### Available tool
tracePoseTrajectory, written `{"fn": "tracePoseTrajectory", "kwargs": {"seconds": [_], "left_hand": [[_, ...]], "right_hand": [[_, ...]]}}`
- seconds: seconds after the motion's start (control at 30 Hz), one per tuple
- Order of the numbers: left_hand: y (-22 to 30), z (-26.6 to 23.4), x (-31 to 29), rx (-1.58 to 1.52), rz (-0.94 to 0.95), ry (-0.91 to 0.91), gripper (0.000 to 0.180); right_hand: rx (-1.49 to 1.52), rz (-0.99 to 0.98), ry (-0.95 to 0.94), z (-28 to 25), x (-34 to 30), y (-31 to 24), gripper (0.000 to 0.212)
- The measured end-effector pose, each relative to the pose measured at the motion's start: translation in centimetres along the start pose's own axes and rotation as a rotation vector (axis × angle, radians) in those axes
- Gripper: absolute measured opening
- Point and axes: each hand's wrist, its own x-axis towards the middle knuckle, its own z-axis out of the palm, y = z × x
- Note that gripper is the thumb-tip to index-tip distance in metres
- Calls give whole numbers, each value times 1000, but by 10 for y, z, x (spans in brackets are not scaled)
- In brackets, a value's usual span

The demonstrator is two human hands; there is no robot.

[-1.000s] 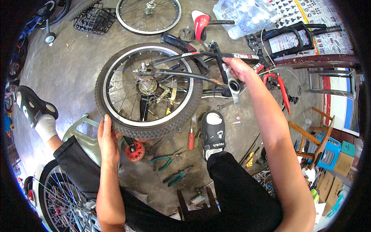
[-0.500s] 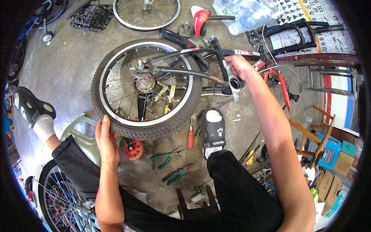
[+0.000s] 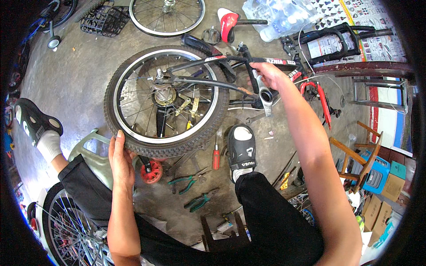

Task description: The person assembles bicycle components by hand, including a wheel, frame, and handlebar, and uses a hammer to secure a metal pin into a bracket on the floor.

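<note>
A bicycle wheel (image 3: 116,129) with a knobby black tyre and silver rim lies between the rear stays of a black bicycle frame (image 3: 208,84). My left hand (image 3: 121,164) grips the tyre's near left edge, fingers against the tread. My right hand (image 3: 267,76) is closed round the frame's seat tube, just beside the silver bottom bracket shell (image 3: 265,95). Its fingertips are partly hidden behind the tube. At the wheel's centre a hub (image 3: 164,95) with its axle sits by the ends of the stays. A black mudguard (image 3: 199,45) lies behind the frame.
On the floor nearby lie a red-handled screwdriver (image 3: 216,158), pliers (image 3: 200,201) and a wrench (image 3: 256,118). A small red wheel (image 3: 151,172) is beneath the tyre. Another wheel (image 3: 167,33), a red saddle (image 3: 227,24) and a black fork (image 3: 341,44) lie beyond. A wooden stool (image 3: 355,156) stands right.
My right hand has shifted slightly left, and the frame's tubes have turned a little. My left hand keeps its place on the tyre. The whole view has moved slightly.
</note>
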Motion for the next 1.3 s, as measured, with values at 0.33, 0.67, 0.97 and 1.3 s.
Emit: {"fn": "tracePoseTrajectory", "kwargs": {"seconds": [0.33,0.67,0.97,1.3], "left_hand": [[-3,-3,2,-4,-1,-22,61],[-4,-3,3,-30,-2,-16,65],[-6,-11,2,43,-27,61,72],[2,-22,0,-21,131,70,32]], "right_hand": [[179,61,-36,6,4,4,37],[154,47,-36,6,6,4,37],[185,-22,25,12,13,14,37],[301,-227,59,15,-69,0,30]]}}
